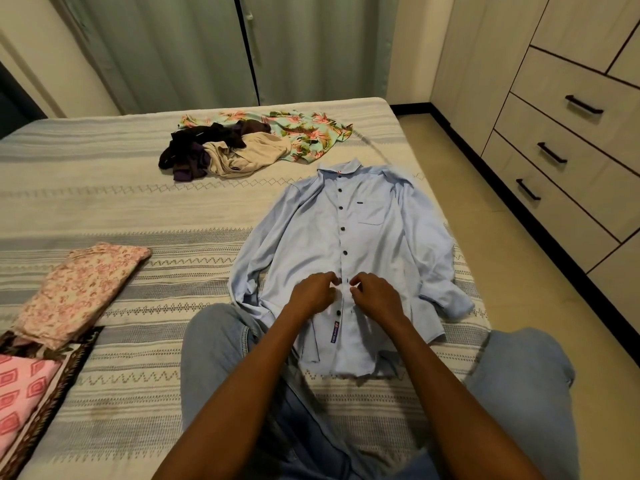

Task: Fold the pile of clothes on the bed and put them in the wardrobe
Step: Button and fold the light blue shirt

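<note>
Both hands, left (pixel 313 292) and right (pixel 375 294), seemingly pinch the shirt (pixel 374 244) placket; soft, light cloth, best gripped at shoulders.

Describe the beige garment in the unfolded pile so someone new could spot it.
Start at the striped bed and look to its far side, where a loose pile lies beyond the light blue shirt. The beige garment is crumpled in the middle, between dark purple clothes and a floral shirt. It is the pile's only plain pale piece.
</note>
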A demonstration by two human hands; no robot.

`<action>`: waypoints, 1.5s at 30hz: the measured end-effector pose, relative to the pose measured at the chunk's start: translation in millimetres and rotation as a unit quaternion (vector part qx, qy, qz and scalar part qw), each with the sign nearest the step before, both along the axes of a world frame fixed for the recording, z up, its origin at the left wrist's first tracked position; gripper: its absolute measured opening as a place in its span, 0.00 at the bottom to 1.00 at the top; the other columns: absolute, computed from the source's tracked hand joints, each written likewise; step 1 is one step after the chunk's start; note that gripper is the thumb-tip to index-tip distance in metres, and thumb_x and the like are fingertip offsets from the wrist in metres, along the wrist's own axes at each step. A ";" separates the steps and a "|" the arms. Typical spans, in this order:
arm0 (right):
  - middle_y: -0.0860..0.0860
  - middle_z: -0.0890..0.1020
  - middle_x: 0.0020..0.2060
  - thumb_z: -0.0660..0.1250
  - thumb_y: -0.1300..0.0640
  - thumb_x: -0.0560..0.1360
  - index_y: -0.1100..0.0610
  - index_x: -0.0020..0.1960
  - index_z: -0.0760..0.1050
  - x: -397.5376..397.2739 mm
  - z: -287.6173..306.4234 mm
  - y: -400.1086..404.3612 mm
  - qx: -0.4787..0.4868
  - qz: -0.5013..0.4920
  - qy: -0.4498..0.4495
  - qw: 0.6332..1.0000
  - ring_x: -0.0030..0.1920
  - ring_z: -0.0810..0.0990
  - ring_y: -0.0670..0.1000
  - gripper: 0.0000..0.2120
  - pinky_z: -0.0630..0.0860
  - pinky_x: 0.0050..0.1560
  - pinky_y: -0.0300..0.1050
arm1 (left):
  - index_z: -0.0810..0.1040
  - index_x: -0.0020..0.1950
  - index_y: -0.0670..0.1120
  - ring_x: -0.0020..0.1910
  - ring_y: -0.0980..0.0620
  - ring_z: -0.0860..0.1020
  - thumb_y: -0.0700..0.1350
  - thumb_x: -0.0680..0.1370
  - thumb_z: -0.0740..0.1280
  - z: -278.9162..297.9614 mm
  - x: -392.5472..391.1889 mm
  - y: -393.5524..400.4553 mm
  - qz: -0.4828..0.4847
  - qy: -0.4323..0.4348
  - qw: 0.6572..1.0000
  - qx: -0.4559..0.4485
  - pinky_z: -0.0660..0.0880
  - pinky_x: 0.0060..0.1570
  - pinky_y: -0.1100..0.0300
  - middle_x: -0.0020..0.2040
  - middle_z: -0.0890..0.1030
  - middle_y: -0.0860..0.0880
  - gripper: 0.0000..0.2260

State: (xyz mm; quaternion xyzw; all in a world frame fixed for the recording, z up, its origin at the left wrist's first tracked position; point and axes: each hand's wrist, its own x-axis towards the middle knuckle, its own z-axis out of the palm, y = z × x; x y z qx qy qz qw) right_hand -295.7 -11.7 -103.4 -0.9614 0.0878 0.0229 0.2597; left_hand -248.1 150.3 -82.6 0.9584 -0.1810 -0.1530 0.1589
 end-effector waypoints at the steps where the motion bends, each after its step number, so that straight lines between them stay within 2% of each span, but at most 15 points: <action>1: 0.51 0.81 0.59 0.63 0.47 0.79 0.50 0.62 0.77 3.9 -2.9 3.3 -0.012 0.001 -0.004 1.000 0.58 0.77 0.55 0.14 0.75 0.55 0.50 | 0.76 0.65 0.52 0.59 0.44 0.77 0.48 0.81 0.61 -5.7 2.0 -3.4 0.008 -0.013 1.000 -0.009 0.73 0.53 0.53 0.62 0.78 0.46 0.13; 3: 0.53 0.79 0.61 0.63 0.45 0.79 0.51 0.64 0.75 10.3 -9.5 7.9 -0.042 -0.001 -0.005 0.999 0.60 0.75 0.57 0.17 0.73 0.58 0.52 | 0.77 0.65 0.51 0.59 0.42 0.77 0.50 0.81 0.60 -17.7 6.0 -8.9 0.025 -0.041 0.999 -0.005 0.75 0.56 0.49 0.61 0.78 0.45 0.14; 8: 0.54 0.78 0.59 0.61 0.39 0.77 0.54 0.63 0.73 16.0 -27.0 12.5 -0.126 -0.006 -0.010 0.992 0.59 0.75 0.58 0.22 0.70 0.55 0.53 | 0.78 0.61 0.48 0.55 0.40 0.78 0.53 0.82 0.60 -40.2 12.8 -12.8 0.060 -0.093 0.994 0.022 0.75 0.52 0.49 0.58 0.78 0.43 0.14; 13: 0.57 0.80 0.55 0.60 0.42 0.76 0.57 0.60 0.73 24.3 -27.6 18.0 -0.159 -0.028 -0.017 0.987 0.55 0.77 0.60 0.22 0.72 0.52 0.54 | 0.80 0.55 0.46 0.52 0.41 0.79 0.56 0.80 0.64 -41.9 22.7 -21.3 0.082 -0.130 0.988 0.009 0.75 0.49 0.49 0.53 0.80 0.44 0.14; 17: 0.57 0.81 0.51 0.60 0.41 0.77 0.57 0.58 0.75 27.6 -30.5 18.6 -0.180 -0.032 -0.016 0.983 0.50 0.79 0.60 0.21 0.74 0.48 0.54 | 0.79 0.57 0.46 0.53 0.42 0.79 0.54 0.79 0.66 -43.1 26.3 -28.0 0.075 -0.135 0.988 0.021 0.73 0.51 0.50 0.55 0.80 0.45 0.13; 19: 0.57 0.82 0.50 0.62 0.39 0.77 0.57 0.58 0.75 28.8 -32.0 17.1 -0.187 -0.027 -0.013 0.982 0.50 0.79 0.60 0.22 0.74 0.47 0.54 | 0.79 0.57 0.46 0.54 0.42 0.78 0.51 0.79 0.66 -46.6 28.7 -29.2 0.076 -0.130 0.988 0.018 0.72 0.51 0.51 0.55 0.80 0.45 0.11; 22: 0.57 0.83 0.48 0.64 0.44 0.77 0.58 0.54 0.77 31.2 -31.8 12.9 -0.199 -0.014 -0.024 0.980 0.48 0.80 0.60 0.17 0.74 0.46 0.54 | 0.80 0.54 0.46 0.52 0.42 0.79 0.49 0.77 0.66 -46.5 34.1 -29.6 0.084 -0.103 0.991 -0.001 0.74 0.49 0.51 0.54 0.80 0.45 0.10; 25: 0.56 0.82 0.47 0.65 0.51 0.76 0.58 0.53 0.78 33.5 -29.3 9.7 -0.206 -0.017 -0.030 0.978 0.47 0.79 0.61 0.12 0.73 0.46 0.54 | 0.80 0.51 0.47 0.49 0.47 0.79 0.48 0.76 0.67 -44.0 37.1 -27.3 0.119 -0.034 0.990 -0.073 0.76 0.46 0.53 0.50 0.81 0.48 0.07; 28: 0.55 0.82 0.47 0.66 0.52 0.78 0.57 0.52 0.79 35.0 -28.5 5.5 -0.209 -0.012 -0.049 0.977 0.48 0.78 0.60 0.09 0.72 0.45 0.53 | 0.80 0.46 0.47 0.45 0.50 0.80 0.47 0.75 0.67 -42.4 37.3 -24.1 0.158 0.012 0.979 -0.128 0.75 0.42 0.56 0.44 0.83 0.50 0.05; 32: 0.55 0.82 0.48 0.61 0.50 0.81 0.58 0.53 0.78 39.4 -23.2 -2.9 -0.093 -0.052 -0.045 0.993 0.49 0.79 0.58 0.12 0.72 0.45 0.49 | 0.81 0.45 0.48 0.46 0.51 0.80 0.47 0.75 0.68 -42.1 38.5 -22.5 0.166 0.037 0.974 -0.150 0.74 0.41 0.57 0.44 0.83 0.51 0.05; 35: 0.55 0.82 0.49 0.62 0.47 0.81 0.57 0.53 0.77 40.8 -21.5 -8.7 0.002 -0.102 -0.003 0.995 0.49 0.81 0.58 0.14 0.75 0.48 0.49 | 0.80 0.48 0.49 0.48 0.50 0.80 0.48 0.76 0.68 -44.1 39.3 -23.1 0.152 0.034 0.978 -0.141 0.74 0.43 0.56 0.47 0.83 0.52 0.05; 38: 0.54 0.83 0.48 0.64 0.47 0.79 0.55 0.52 0.78 39.2 -22.0 -11.5 0.052 -0.115 -0.005 0.992 0.50 0.80 0.56 0.12 0.76 0.50 0.49 | 0.79 0.50 0.49 0.50 0.48 0.80 0.50 0.77 0.67 -42.9 36.9 -27.2 0.114 0.000 0.989 -0.088 0.75 0.45 0.55 0.50 0.82 0.51 0.06; 41: 0.52 0.85 0.46 0.65 0.50 0.79 0.56 0.50 0.82 37.2 -21.8 -12.3 0.088 -0.105 -0.028 0.990 0.48 0.82 0.54 0.11 0.75 0.48 0.45 | 0.79 0.51 0.47 0.49 0.44 0.80 0.50 0.79 0.64 -40.1 33.1 -32.4 0.086 -0.051 0.994 -0.031 0.75 0.46 0.54 0.51 0.81 0.49 0.08; 43: 0.52 0.85 0.45 0.65 0.50 0.79 0.56 0.49 0.82 37.1 -23.2 -12.0 0.116 -0.112 -0.023 0.987 0.47 0.82 0.54 0.11 0.74 0.47 0.45 | 0.78 0.49 0.46 0.47 0.44 0.80 0.49 0.79 0.64 -39.2 32.4 -33.7 0.092 -0.045 0.994 -0.038 0.72 0.42 0.56 0.49 0.82 0.48 0.07; 45: 0.52 0.85 0.45 0.66 0.49 0.78 0.55 0.49 0.82 37.8 -24.2 -11.5 0.141 -0.126 -0.016 0.982 0.47 0.82 0.54 0.10 0.73 0.46 0.44 | 0.78 0.46 0.47 0.45 0.47 0.80 0.48 0.77 0.65 -37.8 34.5 -33.0 0.129 0.004 0.988 -0.086 0.71 0.41 0.57 0.46 0.82 0.49 0.06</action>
